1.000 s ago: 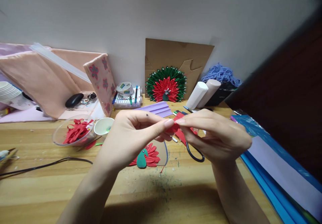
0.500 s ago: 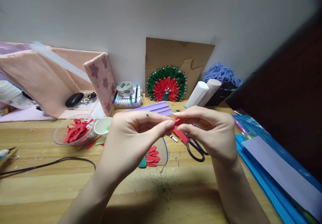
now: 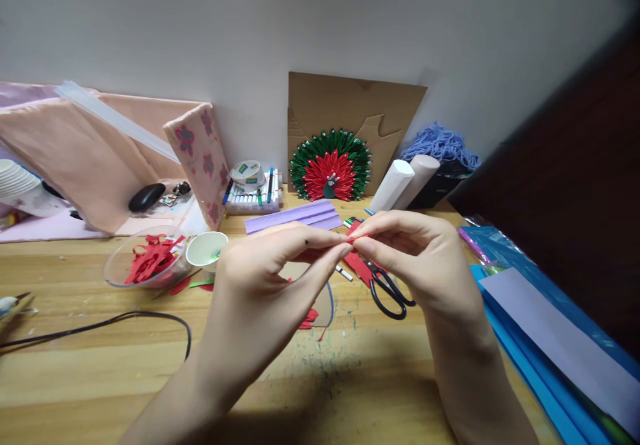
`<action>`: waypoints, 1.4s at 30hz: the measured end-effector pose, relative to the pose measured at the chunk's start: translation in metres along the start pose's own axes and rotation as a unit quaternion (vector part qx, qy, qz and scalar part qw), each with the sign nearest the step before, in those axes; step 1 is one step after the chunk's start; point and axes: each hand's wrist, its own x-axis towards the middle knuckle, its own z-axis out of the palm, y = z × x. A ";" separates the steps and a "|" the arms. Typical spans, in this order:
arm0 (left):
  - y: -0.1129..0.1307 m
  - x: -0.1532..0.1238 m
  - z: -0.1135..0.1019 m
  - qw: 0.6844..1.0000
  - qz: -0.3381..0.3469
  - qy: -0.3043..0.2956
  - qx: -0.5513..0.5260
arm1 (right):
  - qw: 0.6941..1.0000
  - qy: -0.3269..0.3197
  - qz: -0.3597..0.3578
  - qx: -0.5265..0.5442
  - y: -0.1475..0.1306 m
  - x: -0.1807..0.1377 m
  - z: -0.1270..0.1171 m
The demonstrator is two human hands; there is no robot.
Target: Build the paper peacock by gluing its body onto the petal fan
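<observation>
Between both sets of fingertips is a small piece of red paper [image 3: 357, 234], mostly covered by the fingers. My left hand [image 3: 265, 285] pinches its left side between thumb and forefinger. The thumb and fingers of my right hand [image 3: 430, 252] close on it from the right. Behind and below my left hand lies a cardboard piece [image 3: 326, 298] with a blue edge, bearing red petals [image 3: 310, 318]; my left hand hides much of it. Black-handled scissors [image 3: 388, 298] rest on the table below my right hand, beside a larger red paper piece [image 3: 359, 266].
At left stand a clear bowl of red strips [image 3: 155, 262] and a paper cup [image 3: 206, 250]. Folded purple paper [image 3: 295, 217] lies behind my hands. A red-green peacock craft [image 3: 330, 168] leans on cardboard. Blue sheets [image 3: 520, 358] lie right; a black cable [image 3: 100, 320] runs left.
My fingertips have drawn closer together around the red paper, so less of it shows. My left hand has tilted and now covers more of the petals on the cardboard.
</observation>
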 end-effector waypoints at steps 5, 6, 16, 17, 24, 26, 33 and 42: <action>0.002 -0.001 0.002 1.000 -0.007 0.013 -0.019 | 1.000 0.012 -0.024 0.004 -0.001 -0.001 0.002; 0.002 -0.001 0.002 0.999 -0.013 0.017 -0.027 | 0.999 0.016 -0.028 0.003 0.000 -0.002 0.003; 0.000 0.009 -0.002 0.981 -0.119 -0.070 -0.137 | 0.997 0.069 -0.029 -0.022 0.003 -0.004 0.004; 0.000 0.009 -0.003 0.979 -0.125 -0.075 -0.143 | 0.997 0.074 -0.029 -0.025 0.004 -0.004 0.004; -0.003 0.011 -0.009 0.976 -0.149 -0.085 -0.136 | 0.995 0.086 -0.030 -0.032 0.005 -0.004 0.006; -0.004 0.011 -0.009 0.974 -0.147 -0.098 -0.142 | 0.996 0.079 -0.029 -0.027 0.005 -0.004 0.007; -0.004 0.009 -0.008 0.974 -0.136 -0.116 -0.137 | 0.997 0.058 -0.029 -0.044 0.004 -0.006 0.010; -0.006 0.008 -0.009 0.976 -0.138 -0.108 -0.132 | 0.986 0.110 -0.076 -0.102 0.004 -0.004 0.003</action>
